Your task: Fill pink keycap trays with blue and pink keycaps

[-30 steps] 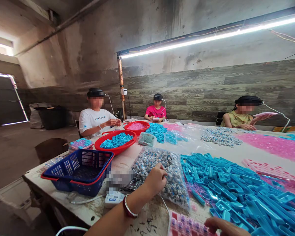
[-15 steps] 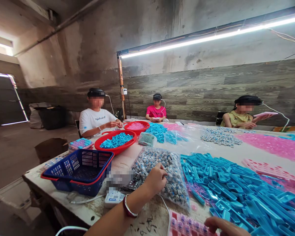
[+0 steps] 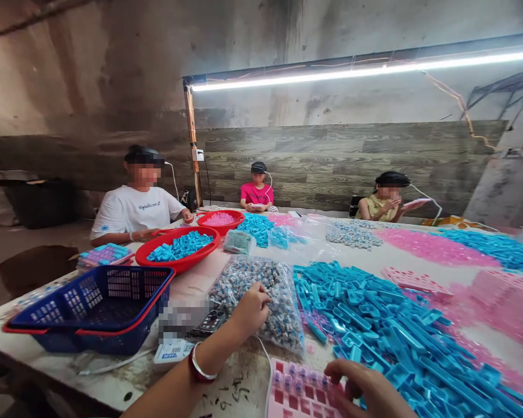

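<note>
My left hand [image 3: 250,310] is over the near right part of a clear plastic bag [image 3: 261,284] full of small grey, white and blue pieces. Its fingers are curled together, and whatever is between them is too small or hidden to make out. My right hand [image 3: 361,383] rests at the right edge of a pink tray [image 3: 307,400] with square pockets, its fingers bent and apart. Clear pieces with purple-blue centres fill the tray's far rows, while nearer pockets show no pieces. A heap of blue plastic parts [image 3: 392,325] lies just beyond my right hand.
A dark blue basket [image 3: 100,339] stands at the left. Behind it are red basins [image 3: 174,265] of blue and pink pieces. A white device [image 3: 172,354] and cable lie by my left forearm. Stacked pink trays [image 3: 505,296] stand right. Three people sit across the table.
The view has swung to the right, so the table's contents sit further left and more pink trays show. My left hand stays over the bag; my right hand stays by the pink tray, showing more fully.
</note>
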Motion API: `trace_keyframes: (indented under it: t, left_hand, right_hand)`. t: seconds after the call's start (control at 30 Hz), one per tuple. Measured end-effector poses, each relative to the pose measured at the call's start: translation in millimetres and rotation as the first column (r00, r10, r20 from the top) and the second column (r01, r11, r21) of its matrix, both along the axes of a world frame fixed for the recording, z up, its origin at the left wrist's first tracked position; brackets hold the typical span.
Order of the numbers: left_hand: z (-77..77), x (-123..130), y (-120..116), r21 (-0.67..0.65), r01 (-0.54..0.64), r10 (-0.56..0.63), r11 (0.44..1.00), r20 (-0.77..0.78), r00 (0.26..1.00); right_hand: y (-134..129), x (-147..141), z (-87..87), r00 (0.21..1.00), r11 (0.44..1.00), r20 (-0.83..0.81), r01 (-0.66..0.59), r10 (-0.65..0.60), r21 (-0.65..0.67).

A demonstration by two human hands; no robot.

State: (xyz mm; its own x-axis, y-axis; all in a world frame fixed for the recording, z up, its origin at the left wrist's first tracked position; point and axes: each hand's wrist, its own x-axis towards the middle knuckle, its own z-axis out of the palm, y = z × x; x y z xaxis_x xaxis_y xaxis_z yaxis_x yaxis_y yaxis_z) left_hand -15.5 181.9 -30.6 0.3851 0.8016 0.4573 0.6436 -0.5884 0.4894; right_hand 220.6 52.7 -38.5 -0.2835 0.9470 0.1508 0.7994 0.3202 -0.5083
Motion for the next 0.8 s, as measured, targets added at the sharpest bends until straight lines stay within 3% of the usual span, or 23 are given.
trace_keyframes:
  t: [0.37, 0.8]
  left_hand:
    - [4.8, 0.1, -2.6, 0.013, 0.015, -0.015, 1.0, 0.007, 1.0]
    - [4.6, -0.1, -2.9, 0.032, -0.001, 0.002, 0.999, -0.016, 1.0]
  right_hand:
    - [-2.2, -0.8, 4.6, 1.0, 0.997, 0.027, -0.003, 0.005, -0.076]
    - [-2.2, -1.5, 7.6, 0.998, 0.998, 0.055, -0.008, 0.011, -0.065]
